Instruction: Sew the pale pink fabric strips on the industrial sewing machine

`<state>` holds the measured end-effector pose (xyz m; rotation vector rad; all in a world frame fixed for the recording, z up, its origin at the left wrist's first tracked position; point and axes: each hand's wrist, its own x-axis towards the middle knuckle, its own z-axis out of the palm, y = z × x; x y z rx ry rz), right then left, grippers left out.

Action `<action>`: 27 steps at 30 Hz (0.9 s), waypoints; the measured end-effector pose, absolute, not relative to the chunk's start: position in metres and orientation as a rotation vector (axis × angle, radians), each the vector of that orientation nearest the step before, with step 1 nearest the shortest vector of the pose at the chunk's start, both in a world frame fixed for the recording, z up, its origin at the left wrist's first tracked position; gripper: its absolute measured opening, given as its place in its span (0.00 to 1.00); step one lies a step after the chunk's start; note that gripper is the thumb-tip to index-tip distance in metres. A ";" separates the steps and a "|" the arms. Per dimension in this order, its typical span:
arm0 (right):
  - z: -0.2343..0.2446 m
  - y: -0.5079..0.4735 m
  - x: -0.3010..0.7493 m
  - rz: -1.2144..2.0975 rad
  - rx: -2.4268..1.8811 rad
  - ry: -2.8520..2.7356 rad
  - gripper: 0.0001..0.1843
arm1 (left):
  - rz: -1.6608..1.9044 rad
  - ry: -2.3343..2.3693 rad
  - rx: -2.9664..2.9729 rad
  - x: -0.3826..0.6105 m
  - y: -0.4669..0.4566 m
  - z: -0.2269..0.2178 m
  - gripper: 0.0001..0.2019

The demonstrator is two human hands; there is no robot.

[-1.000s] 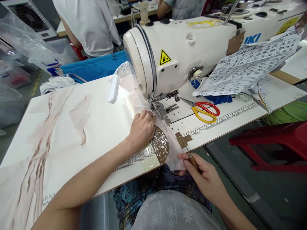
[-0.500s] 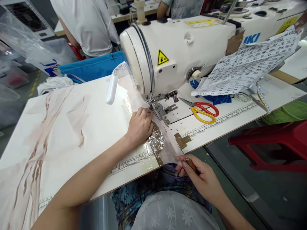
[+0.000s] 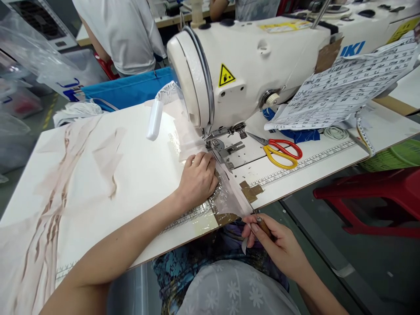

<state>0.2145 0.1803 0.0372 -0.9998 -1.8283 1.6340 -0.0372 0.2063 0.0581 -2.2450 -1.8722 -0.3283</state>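
Note:
A sheer pale pink fabric [image 3: 231,197] runs from under the sewing machine's needle area [image 3: 207,139] down to the table's front edge. Just in front of the presser foot, my left hand [image 3: 199,177] presses on this fabric, its fingers bent and held together. At the front edge, my right hand [image 3: 274,238] pinches the fabric's near end between thumb and fingers. The same hand also grips a slim tool with a wooden handle [image 3: 263,225] and a metal collar, perhaps an awl; its tip is hard to make out. A short fabric end [image 3: 244,246] hangs below those fingers.
Scissors with red and yellow handles [image 3: 281,153] lie right of the needle plate. Written paper sheets [image 3: 344,83] lean by the machine [image 3: 259,65]. More pink fabric [image 3: 49,218] spreads over the table's left. A red stool [image 3: 370,201] stands right; a person in white [image 3: 120,35] sits beyond.
My left hand has slid a little toward me, away from the presser foot, along the fabric. My right hand stays near the table edge, and more of the hanging end shows. The view has shifted slightly.

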 end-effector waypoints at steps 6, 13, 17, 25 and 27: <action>0.041 0.181 0.207 1.693 -1.000 -1.795 0.16 | -0.332 -1.853 -2.265 -0.034 0.206 0.059 0.16; 0.043 0.183 0.204 1.684 -0.985 -1.826 0.16 | -0.336 -1.860 -2.255 -0.035 0.206 0.057 0.16; 0.046 0.182 0.205 1.687 -1.009 -1.827 0.16 | -0.333 -1.858 -2.245 -0.037 0.207 0.056 0.16; 0.062 0.183 0.220 1.424 -0.932 -2.074 0.13 | -0.354 -1.909 -2.200 -0.040 0.209 0.057 0.16; 0.068 0.183 0.225 1.290 -0.889 -2.137 0.14 | -0.372 -1.930 -2.201 -0.041 0.210 0.056 0.15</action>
